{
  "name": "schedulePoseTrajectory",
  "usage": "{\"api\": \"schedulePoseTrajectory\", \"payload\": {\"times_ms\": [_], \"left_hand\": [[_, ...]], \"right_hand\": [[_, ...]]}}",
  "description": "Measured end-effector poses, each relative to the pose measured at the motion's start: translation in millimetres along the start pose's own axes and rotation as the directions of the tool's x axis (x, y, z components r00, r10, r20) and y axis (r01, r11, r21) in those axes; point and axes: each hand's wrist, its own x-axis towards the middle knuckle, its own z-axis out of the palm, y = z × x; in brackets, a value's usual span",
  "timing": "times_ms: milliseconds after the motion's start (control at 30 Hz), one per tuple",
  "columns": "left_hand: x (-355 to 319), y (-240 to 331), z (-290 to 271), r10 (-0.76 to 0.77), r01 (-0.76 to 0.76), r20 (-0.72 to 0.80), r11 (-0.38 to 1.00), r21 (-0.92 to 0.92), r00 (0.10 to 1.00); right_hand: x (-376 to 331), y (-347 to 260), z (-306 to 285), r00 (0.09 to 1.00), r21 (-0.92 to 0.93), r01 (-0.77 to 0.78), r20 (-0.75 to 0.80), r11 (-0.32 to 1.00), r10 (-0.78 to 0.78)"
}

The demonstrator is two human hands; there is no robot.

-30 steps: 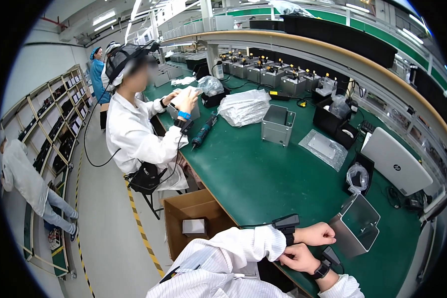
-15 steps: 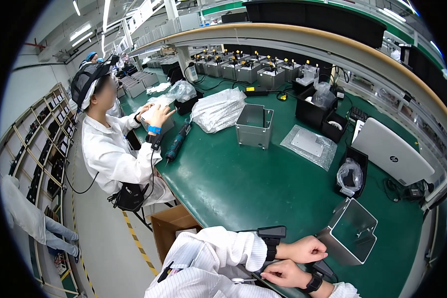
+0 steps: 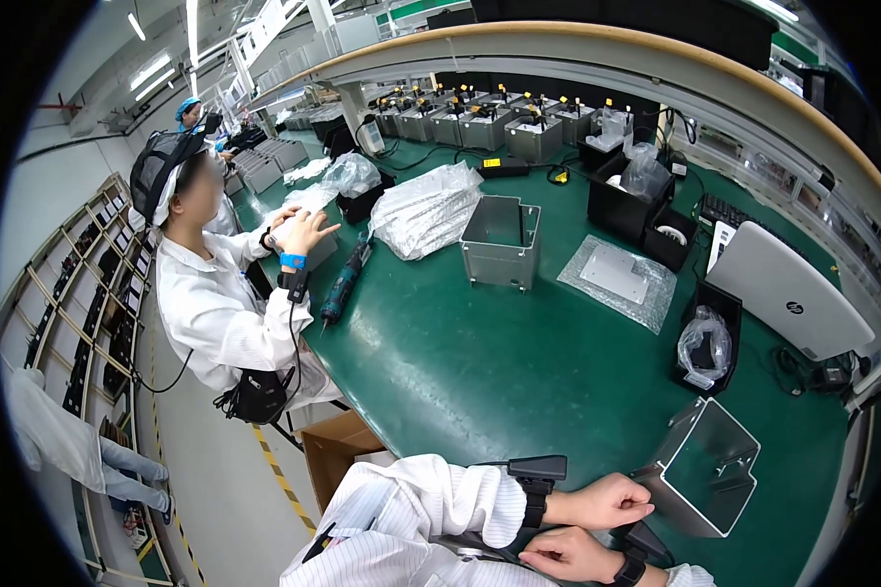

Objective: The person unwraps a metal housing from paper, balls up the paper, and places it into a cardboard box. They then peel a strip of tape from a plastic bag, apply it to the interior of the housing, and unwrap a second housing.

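Shifted lower in view, left hand (image 3: 602, 503) and right hand (image 3: 574, 555) curl, grip unclear, near a thin-walled metal box (image 3: 673, 501).

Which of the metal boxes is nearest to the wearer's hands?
The box at lower right, beside the left hand; the other metal boxes are farther away.

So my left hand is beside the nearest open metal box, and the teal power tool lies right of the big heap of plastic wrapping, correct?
Not quite: your left hand is beside the nearest open metal box, but the teal power tool lies left of the plastic wrapping, as the head view shows.
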Motion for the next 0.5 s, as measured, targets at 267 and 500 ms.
{"api": "schedulePoseTrajectory", "payload": {"times_ms": [267, 500], "left_hand": [[-1.8, 1.2, -0.7, 0.013, -0.013, -0.012, 1.000, 0.017, 1.000], [-2.4, 1.1, -1.2, -0.001, 0.001, 0.003, 1.000, 0.020, 1.000]], "right_hand": [[-0.7, 12.7, 0.7, 0.996, 0.034, 0.023, 0.088, 0.999, -0.026], [-0.9, 13.0, 0.5, 0.995, 0.009, 0.011, 0.103, 1.000, -0.011]]}}
